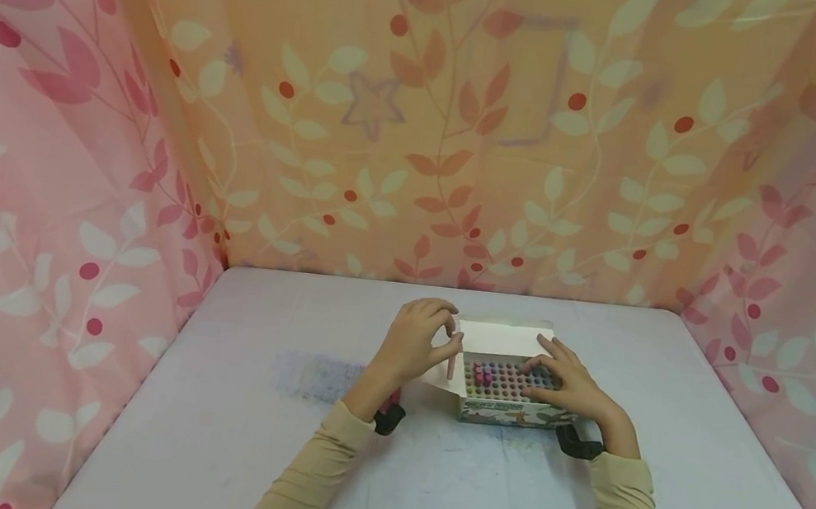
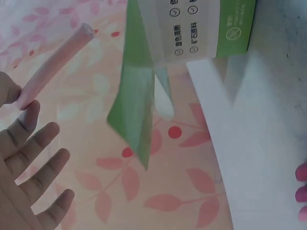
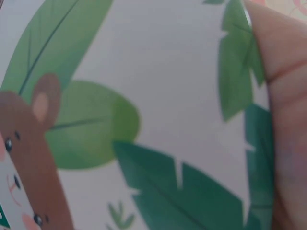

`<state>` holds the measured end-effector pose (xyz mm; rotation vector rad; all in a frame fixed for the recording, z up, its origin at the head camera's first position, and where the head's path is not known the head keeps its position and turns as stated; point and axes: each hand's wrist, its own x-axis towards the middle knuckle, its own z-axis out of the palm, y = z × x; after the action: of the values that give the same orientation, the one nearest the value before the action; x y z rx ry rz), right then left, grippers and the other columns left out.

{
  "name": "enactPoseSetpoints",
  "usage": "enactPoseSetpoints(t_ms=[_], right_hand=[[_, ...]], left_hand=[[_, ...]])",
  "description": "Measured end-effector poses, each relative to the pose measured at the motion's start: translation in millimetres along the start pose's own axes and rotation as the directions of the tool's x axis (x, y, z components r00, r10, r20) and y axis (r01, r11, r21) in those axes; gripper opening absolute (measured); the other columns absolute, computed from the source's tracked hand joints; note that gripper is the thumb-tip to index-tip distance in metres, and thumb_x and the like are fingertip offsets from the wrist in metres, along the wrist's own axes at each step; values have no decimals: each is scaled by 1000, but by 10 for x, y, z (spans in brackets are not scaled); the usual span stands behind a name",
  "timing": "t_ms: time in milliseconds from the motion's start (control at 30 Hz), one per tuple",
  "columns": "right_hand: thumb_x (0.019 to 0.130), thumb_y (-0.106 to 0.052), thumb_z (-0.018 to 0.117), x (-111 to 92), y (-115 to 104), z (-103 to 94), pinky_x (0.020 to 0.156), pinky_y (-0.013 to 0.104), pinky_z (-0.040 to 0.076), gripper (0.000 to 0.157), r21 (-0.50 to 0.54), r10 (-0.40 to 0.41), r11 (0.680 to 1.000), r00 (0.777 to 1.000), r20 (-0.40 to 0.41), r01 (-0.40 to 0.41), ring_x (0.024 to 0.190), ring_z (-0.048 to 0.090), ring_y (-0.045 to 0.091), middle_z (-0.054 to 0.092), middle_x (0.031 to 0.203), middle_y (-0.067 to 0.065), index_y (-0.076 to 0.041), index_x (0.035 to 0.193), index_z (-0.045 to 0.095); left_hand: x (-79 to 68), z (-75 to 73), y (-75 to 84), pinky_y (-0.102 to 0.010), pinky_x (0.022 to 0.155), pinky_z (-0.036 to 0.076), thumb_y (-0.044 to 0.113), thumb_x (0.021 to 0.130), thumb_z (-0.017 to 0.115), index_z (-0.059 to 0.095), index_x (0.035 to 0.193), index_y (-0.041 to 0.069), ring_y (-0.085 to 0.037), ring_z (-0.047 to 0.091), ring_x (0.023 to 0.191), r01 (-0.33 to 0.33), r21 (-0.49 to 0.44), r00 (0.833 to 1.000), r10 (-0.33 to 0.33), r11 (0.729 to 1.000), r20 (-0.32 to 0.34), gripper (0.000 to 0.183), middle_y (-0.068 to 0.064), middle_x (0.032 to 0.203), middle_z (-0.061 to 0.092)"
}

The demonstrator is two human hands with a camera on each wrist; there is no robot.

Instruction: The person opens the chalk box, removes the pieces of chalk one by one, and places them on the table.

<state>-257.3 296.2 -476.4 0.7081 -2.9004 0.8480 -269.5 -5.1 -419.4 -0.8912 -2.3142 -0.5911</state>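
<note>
A pink chalk stick is pinched upright between the thumb and fingertips of my left hand, just left of the box. In the left wrist view that chalk slants upward from the fingertips, while the other fingers are spread. The printed cardboard box has its lid raised and rows of coloured chalks standing inside. A few pink chalks stick up above the rest. My right hand lies over the box's right end with fingers spread. In the right wrist view, its palm is beside the leaf-printed box wall.
The box's side flap juts out to the left. Blue-purple chalk smudges mark the white table. Several pink rounded ends show at the left wrist view's edge. Patterned curtains enclose the table's back and sides.
</note>
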Motion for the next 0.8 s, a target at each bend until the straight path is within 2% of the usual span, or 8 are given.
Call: enactPoseSetpoints(t_ms=[233,467,800], right_hand=[[69,-44,68,2,9,3,90,68,10,30,-5,12,1000,1000,8,-12,129,7,42,18,143,15,-28,92,57],[69,-44,68,-2,8,3,89,68,10,30,2,8,1000,1000,6,-8,128,8,43,18,142,16,-28,92,57],[68,-44,69,3,7,7,89,68,10,30,2,2,1000,1000,-1,-2,128,8,43,19,142,17,-28,91,57]], left_hand=[[-97,-151,-94,-37,89,37,36,81,50,52,69,23,-13,49,104,32,23,997,-34,999,66,18,9,106,56],[-167,-267,-178,-40,87,39,34,81,52,53,68,21,-15,51,101,63,13,989,-64,998,130,19,8,104,58],[-269,-379,-352,-34,84,42,33,81,55,53,66,22,-14,54,97,111,-17,977,-106,994,183,19,5,102,60]])
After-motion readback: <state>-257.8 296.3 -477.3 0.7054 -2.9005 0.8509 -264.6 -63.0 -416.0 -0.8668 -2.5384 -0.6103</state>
